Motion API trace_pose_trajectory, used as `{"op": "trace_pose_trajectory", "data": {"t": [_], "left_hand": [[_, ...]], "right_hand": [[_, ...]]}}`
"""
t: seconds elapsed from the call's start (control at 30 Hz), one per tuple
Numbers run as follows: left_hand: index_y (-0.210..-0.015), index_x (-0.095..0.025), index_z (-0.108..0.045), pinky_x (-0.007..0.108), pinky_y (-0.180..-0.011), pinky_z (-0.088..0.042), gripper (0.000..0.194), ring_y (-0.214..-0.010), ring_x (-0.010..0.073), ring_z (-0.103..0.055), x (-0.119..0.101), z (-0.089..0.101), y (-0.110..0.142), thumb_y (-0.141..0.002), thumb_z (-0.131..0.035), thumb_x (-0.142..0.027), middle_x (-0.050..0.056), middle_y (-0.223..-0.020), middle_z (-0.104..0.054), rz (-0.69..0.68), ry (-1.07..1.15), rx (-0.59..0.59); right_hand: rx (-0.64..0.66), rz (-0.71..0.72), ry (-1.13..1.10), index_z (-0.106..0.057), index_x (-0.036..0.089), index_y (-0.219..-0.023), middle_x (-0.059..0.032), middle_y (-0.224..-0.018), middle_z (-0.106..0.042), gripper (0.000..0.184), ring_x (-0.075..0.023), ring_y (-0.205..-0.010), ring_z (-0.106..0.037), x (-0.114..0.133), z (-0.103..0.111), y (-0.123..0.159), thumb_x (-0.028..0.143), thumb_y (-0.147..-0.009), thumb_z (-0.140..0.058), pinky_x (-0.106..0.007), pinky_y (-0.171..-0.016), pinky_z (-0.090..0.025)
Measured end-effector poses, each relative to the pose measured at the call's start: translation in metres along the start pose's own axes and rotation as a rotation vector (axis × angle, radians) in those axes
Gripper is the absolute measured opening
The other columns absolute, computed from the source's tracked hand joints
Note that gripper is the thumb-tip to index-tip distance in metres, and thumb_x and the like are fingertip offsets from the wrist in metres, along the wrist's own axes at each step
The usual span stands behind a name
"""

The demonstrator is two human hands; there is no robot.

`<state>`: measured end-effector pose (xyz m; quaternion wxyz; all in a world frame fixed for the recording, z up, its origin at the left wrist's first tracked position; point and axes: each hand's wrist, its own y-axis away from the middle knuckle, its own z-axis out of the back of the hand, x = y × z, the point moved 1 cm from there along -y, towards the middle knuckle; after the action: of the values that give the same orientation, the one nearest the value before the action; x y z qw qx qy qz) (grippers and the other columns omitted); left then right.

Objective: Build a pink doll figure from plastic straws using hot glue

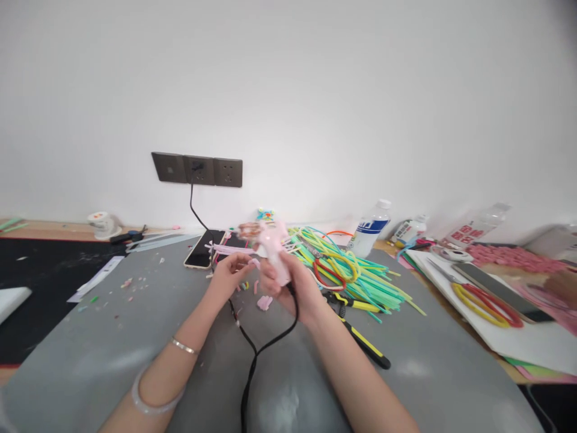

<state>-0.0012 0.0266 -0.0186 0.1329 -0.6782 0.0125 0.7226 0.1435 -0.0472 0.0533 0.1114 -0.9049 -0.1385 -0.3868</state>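
My right hand (293, 288) is wrapped round the handle of a pale pink hot glue gun (272, 245), its nozzle end blurred and turned to the left. A black cord (296, 313) runs from the bottom of the handle down toward me. To the left of the gun, my left hand (232, 272) pinches a small pink fuzzy strip (255, 263), which looks like pipe cleaner. Its far end is hard to make out beside the gun. Under the hands, a small pink piece (265, 302) lies on the grey mat (148, 325).
Green and yellow pipe cleaners (374, 285) are heaped to the right, with scissors (336, 269) on them and yellow-black pliers (363, 340) in front. A phone (202, 249) lies behind my left hand. A bottle (369, 228) stands near the wall. Another person's hand (563, 285) shows far right.
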Motion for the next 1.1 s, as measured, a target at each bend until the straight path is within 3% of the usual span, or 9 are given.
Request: {"op": "trace_pose_trajectory", "data": {"t": [0.1,0.2,0.43,0.53,0.67,1.1], "left_hand": [[-0.085,-0.016,-0.069,0.020,-0.044,-0.043,0.036,-0.062,0.0161,-0.063,0.001,0.000,0.002,-0.069,-0.075,-0.049,0.004,-0.074,-0.072,0.017,0.002,0.023],[-0.091,-0.016,-0.070,0.023,-0.054,-0.050,0.038,-0.074,0.0200,-0.068,0.001,0.000,0.003,-0.069,-0.076,-0.046,0.007,-0.082,-0.075,0.026,0.014,0.007],[-0.086,-0.015,-0.073,0.032,-0.076,-0.056,0.035,-0.082,0.0217,-0.070,-0.002,0.004,0.003,-0.070,-0.078,-0.046,0.008,-0.087,-0.077,0.001,0.013,-0.061],[-0.084,-0.016,-0.074,0.028,-0.065,-0.056,0.034,-0.075,0.0206,-0.069,-0.004,0.003,0.005,-0.069,-0.078,-0.046,0.007,-0.081,-0.076,-0.005,0.012,-0.094],[-0.085,-0.016,-0.073,0.020,-0.036,-0.042,0.036,-0.060,0.0172,-0.063,-0.009,0.000,0.010,-0.068,-0.077,-0.047,0.006,-0.079,-0.073,0.069,0.003,-0.067],[-0.083,-0.017,-0.071,0.019,-0.039,-0.045,0.030,-0.060,0.0153,-0.061,-0.017,-0.002,0.014,-0.071,-0.074,-0.045,0.004,-0.076,-0.072,0.034,-0.014,-0.065]], "right_hand": [[-0.118,0.085,0.042,-0.058,0.018,-0.088,0.0085,-0.057,-0.042,0.031,-0.0046,-0.040,-0.026,0.002,0.030,0.020,0.047,-0.083,-0.068,-0.017,-0.042,-0.030],[-0.175,0.093,0.117,-0.055,0.019,-0.083,0.0099,-0.053,-0.039,0.032,-0.0038,-0.037,-0.023,-0.007,0.049,0.030,0.049,-0.086,-0.067,-0.017,-0.039,-0.025],[-0.202,0.031,0.191,-0.056,0.019,-0.091,0.0098,-0.050,-0.040,0.035,-0.0031,-0.030,-0.024,-0.016,0.065,0.040,0.054,-0.092,-0.056,-0.019,-0.035,-0.014],[-0.202,0.000,0.190,-0.058,0.018,-0.093,0.0100,-0.050,-0.038,0.033,-0.0030,-0.030,-0.022,-0.016,0.064,0.043,0.052,-0.093,-0.054,-0.020,-0.036,-0.013],[-0.178,-0.042,0.182,-0.060,0.016,-0.105,0.0107,-0.049,-0.037,0.038,-0.0027,-0.029,-0.020,-0.017,0.062,0.044,0.052,-0.092,-0.054,-0.020,-0.036,-0.013],[-0.190,-0.101,0.227,-0.059,0.017,-0.104,0.0112,-0.048,-0.037,0.041,-0.0035,-0.029,-0.021,-0.014,0.061,0.046,0.056,-0.089,-0.057,-0.022,-0.037,-0.012]]}}
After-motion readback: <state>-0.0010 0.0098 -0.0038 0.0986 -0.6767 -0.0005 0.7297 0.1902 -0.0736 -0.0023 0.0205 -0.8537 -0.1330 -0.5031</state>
